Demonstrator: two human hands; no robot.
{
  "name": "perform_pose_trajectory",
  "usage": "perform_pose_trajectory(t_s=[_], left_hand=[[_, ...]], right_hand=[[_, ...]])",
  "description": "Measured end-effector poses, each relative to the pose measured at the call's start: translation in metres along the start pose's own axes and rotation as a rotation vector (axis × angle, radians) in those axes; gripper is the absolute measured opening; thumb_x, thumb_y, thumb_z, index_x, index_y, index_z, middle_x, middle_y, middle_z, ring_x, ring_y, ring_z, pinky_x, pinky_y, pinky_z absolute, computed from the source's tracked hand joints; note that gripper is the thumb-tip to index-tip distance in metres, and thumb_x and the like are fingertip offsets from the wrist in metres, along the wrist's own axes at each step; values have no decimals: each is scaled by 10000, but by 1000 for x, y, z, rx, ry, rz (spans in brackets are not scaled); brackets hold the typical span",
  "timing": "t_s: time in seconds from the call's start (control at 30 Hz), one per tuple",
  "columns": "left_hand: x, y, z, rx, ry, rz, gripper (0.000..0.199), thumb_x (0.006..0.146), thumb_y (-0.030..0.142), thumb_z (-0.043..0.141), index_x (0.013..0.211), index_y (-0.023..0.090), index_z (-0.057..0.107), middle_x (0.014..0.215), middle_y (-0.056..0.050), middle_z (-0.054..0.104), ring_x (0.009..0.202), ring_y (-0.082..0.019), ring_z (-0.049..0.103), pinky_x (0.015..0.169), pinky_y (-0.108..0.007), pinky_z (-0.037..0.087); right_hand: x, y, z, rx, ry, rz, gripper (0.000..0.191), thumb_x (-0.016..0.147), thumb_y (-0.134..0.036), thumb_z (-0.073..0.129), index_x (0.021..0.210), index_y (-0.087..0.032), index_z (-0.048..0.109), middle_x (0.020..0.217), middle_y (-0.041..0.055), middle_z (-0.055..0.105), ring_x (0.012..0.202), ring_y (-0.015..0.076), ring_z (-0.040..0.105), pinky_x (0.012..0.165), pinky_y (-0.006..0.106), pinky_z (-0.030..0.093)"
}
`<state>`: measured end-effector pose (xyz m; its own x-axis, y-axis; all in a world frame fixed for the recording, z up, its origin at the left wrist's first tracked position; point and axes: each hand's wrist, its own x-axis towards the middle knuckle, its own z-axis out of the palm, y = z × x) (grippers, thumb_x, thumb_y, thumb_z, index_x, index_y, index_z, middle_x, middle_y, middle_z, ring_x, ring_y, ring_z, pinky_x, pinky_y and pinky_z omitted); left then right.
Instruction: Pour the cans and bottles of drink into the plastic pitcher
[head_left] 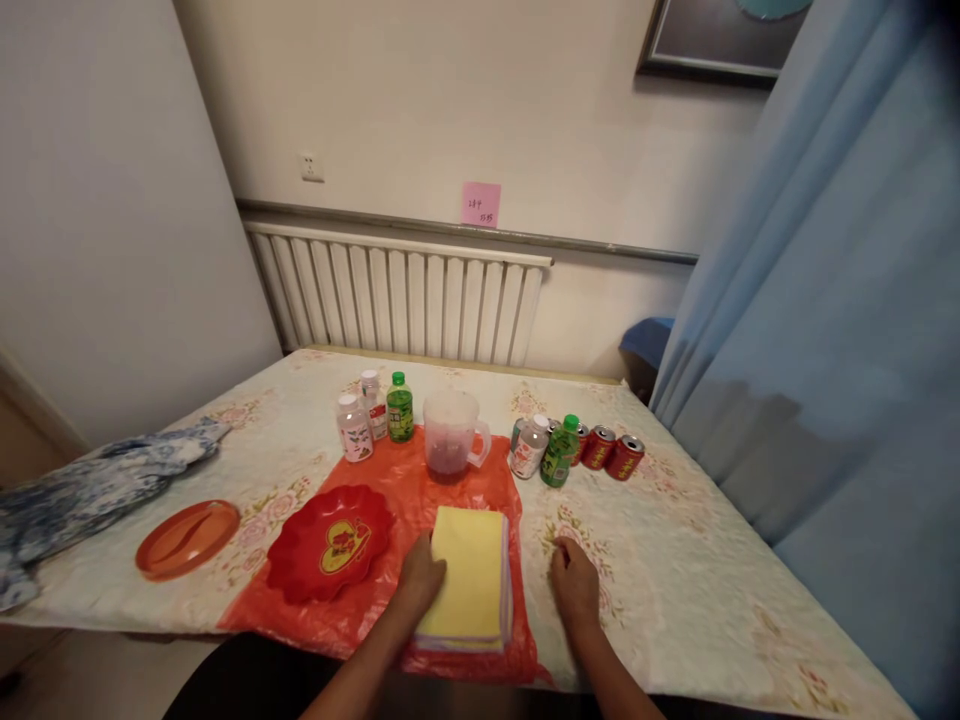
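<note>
A stack of folded yellow cloths (466, 570) with purplish edges lies on a red plastic sheet (409, 475). My left hand (424, 576) grips its left edge, the thumb on top and the fingers mostly hidden. To the right of the stack, my right hand (576, 580) rests low over the flowered tablecloth, its fingers curled closed, with nothing visible in them. Left of the cloths is a red scalloped tray (300, 555) with a yellow heart design. Behind them stands a translucent jug (450, 440) with purplish contents, its handle facing right.
Two clear bottles with white caps (355, 432) and a green-capped bottle (400, 410) stand back left. Another green bottle (559, 455), a white-capped bottle (529, 448) and several red cans (625, 458) stand at right. An orange lid (187, 540) and patterned fabric (97, 490) lie left.
</note>
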<state>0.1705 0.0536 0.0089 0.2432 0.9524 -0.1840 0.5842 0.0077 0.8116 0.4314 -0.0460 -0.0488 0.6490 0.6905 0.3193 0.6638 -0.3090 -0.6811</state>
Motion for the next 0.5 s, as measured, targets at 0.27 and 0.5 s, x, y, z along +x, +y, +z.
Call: perform_pose_trajectory(t_s=[0.27,0.5], left_hand=[[-12,10,32,357,48,383,597,844,153,444,1437,97,406,1594,-170,303,1501,-296,184,1210,-486,194],[-10,5,62,694,37,532,582,877,209,446,1457,164,427,1579,-131,343,1480,-328,249,1181,-566,256]], right_hand=[[-1,-2,-2,3,-13,7,395,838,-310,365,966,-167,710,954,119,749,882,252,678,822,331,490],[0,-5,-3,27,-21,19,397,826,-307,365,960,-169,712,958,117,747,892,249,676,840,332,487]])
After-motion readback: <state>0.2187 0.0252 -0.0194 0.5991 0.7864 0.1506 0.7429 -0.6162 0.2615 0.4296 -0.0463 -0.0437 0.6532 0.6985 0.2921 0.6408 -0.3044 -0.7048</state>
